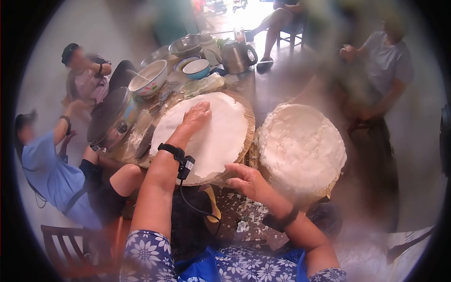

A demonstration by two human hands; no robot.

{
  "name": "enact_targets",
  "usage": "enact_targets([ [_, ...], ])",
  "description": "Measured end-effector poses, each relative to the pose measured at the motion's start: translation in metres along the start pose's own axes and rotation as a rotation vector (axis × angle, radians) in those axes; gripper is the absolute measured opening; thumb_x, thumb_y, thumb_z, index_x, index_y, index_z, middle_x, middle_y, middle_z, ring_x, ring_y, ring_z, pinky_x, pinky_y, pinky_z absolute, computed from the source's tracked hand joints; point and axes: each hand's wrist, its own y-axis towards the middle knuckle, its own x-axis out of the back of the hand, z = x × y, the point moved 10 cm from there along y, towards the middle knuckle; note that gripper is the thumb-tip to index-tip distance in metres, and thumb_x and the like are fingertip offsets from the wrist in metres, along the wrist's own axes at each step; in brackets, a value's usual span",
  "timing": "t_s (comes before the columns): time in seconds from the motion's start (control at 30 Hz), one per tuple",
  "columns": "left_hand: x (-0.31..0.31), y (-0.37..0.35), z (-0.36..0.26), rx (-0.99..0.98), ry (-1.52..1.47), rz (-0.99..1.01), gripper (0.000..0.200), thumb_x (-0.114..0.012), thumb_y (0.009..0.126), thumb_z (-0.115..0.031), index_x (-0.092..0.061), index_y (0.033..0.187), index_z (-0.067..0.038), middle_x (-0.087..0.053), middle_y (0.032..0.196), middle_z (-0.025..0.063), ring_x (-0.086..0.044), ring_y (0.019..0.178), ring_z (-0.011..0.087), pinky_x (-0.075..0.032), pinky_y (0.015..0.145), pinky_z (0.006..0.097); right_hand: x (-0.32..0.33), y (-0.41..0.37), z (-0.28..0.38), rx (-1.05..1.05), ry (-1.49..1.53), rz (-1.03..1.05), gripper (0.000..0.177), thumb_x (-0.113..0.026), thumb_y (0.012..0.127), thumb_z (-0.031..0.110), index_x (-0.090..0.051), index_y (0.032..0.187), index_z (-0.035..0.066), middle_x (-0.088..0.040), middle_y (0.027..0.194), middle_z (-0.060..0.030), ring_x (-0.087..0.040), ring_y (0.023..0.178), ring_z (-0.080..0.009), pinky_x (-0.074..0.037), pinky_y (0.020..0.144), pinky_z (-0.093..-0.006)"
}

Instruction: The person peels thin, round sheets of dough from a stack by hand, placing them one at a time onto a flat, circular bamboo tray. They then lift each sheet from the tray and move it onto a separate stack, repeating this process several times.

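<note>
My left hand (pixel 196 116) rests on a smooth white layer (pixel 221 127) that fills a round woven tray (pixel 250 120) in front of me. Its fingers are bunched together and bent down; whatever they hold, if anything, is hidden. At the tray's near right rim is my right hand (pixel 251 182), fingers apart and the forefinger stretched toward the edge, with no object seen in it. Close by on the right stands a second round container heaped with a lumpy white mass (pixel 303 148). Dark bands are strapped to both my wrists.
Behind the tray stand a floral enamel bowl (pixel 149 80), a blue bowl (pixel 196 69), metal basins (pixel 185 45) and a steel kettle (pixel 236 57). A dark round pan (pixel 111 117) is at the left. White crumbs (pixel 246 218) litter the near surface. Several people sit around.
</note>
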Motion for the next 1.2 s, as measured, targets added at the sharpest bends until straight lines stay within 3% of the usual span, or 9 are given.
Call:
enact_targets([
  [0.07, -0.007, 0.005, 0.008, 0.007, -0.023, -0.015, 0.052, -0.042, 0.085, -0.028, -0.04, 0.136, -0.019, -0.034, 0.145, 0.0089, -0.036, 0.129, 0.0294, -0.03, 0.104, 0.0474, -0.005, -0.001, -0.004, -0.153, 0.107, 0.031, 0.04, -0.061, 0.081, 0.007, -0.053, 0.119, -0.004, -0.06, 0.11, -0.0143, -0.058, 0.098, -0.019, -0.046, 0.084, -0.0279],
  [0.17, -0.002, 0.007, 0.005, 0.005, -0.021, -0.076, 0.05, -0.041, 0.086, -0.028, -0.04, 0.135, -0.02, -0.034, 0.144, 0.0085, -0.036, 0.13, 0.0292, -0.029, 0.103, 0.0499, -0.005, 0.006, -0.01, -0.095, 0.001, 0.009, 0.042, -0.061, 0.084, 0.008, -0.051, 0.125, 0.001, -0.06, 0.111, -0.0092, -0.057, 0.097, -0.0146, -0.046, 0.084, -0.0263],
  [0.27, 0.011, 0.006, -0.007, -0.022, 0.006, -0.095, 0.048, -0.039, 0.088, -0.03, -0.04, 0.135, -0.023, -0.033, 0.145, 0.008, -0.034, 0.131, 0.0287, -0.028, 0.103, 0.0526, -0.007, 0.01, 0.02, 0.109, -0.147, -0.017, 0.042, -0.062, 0.082, 0.008, -0.052, 0.123, -0.001, -0.061, 0.11, -0.0133, -0.058, 0.099, -0.018, -0.046, 0.087, -0.0282],
  [0.47, -0.001, 0.011, 0.001, 0.016, -0.008, 0.007, 0.047, -0.04, 0.088, -0.031, -0.042, 0.134, -0.024, -0.033, 0.145, 0.0074, -0.031, 0.133, 0.0285, -0.026, 0.102, 0.0576, -0.016, 0.014, 0.024, 0.207, -0.237, -0.01, 0.043, -0.063, 0.081, 0.008, -0.052, 0.121, -0.002, -0.06, 0.112, -0.0177, -0.058, 0.102, -0.0234, -0.044, 0.089, -0.0298],
  [0.57, -0.011, 0.008, 0.003, 0.036, -0.006, 0.024, 0.046, -0.04, 0.088, -0.03, -0.042, 0.133, -0.023, -0.034, 0.144, 0.0077, -0.033, 0.132, 0.0287, -0.026, 0.101, 0.0586, -0.013, 0.013, 0.017, 0.206, -0.307, -0.038, 0.041, -0.061, 0.082, 0.011, -0.053, 0.119, -0.004, -0.06, 0.106, -0.0196, -0.06, 0.096, -0.0249, -0.047, 0.084, -0.0313],
  [0.67, -0.002, 0.0, -0.012, 0.078, 0.029, 0.036, 0.046, -0.041, 0.087, -0.027, -0.042, 0.133, -0.023, -0.035, 0.143, 0.008, -0.035, 0.13, 0.0287, -0.028, 0.1, 0.0583, -0.011, 0.014, 0.013, 0.028, -0.162, 0.021, 0.043, -0.062, 0.081, 0.008, -0.051, 0.122, -0.002, -0.061, 0.109, -0.0159, -0.057, 0.1, -0.02, -0.045, 0.088, -0.0294],
  [0.83, 0.006, 0.001, -0.027, -0.027, 0.037, -0.1, 0.042, -0.041, 0.089, -0.025, -0.043, 0.131, -0.022, -0.037, 0.142, 0.007, -0.036, 0.129, 0.0275, -0.029, 0.1, 0.0578, -0.011, 0.015, 0.001, -0.013, -0.09, 0.023, 0.045, -0.06, 0.083, 0.007, -0.049, 0.126, 0.001, -0.061, 0.104, -0.0082, -0.057, 0.077, -0.0117, -0.047, 0.067, -0.0249],
  [0.97, -0.007, 0.004, -0.048, -0.11, 0.012, -0.023, 0.039, -0.041, 0.09, -0.029, -0.044, 0.129, -0.022, -0.037, 0.142, 0.006, -0.035, 0.13, 0.0254, -0.026, 0.102, 0.0564, -0.014, 0.015, -0.004, -0.007, -0.018, 0.041, 0.044, -0.058, 0.084, 0.006, -0.048, 0.127, 0.002, -0.06, 0.099, -0.0051, -0.053, 0.066, -0.0067, -0.044, 0.055, -0.0211],
  [1.2, 0.011, -0.008, -0.061, 0.006, 0.044, -0.051, 0.041, -0.043, 0.088, -0.03, -0.045, 0.128, -0.022, -0.044, 0.135, 0.0059, -0.04, 0.125, 0.0255, -0.028, 0.099, 0.0574, 0.033, -0.007, 0.009, -0.058, 0.054, -0.087, 0.036, -0.058, 0.083, 0.006, -0.054, 0.117, -0.002, -0.063, 0.091, -0.0058, -0.057, 0.077, -0.0104, -0.048, 0.07, -0.0246],
])
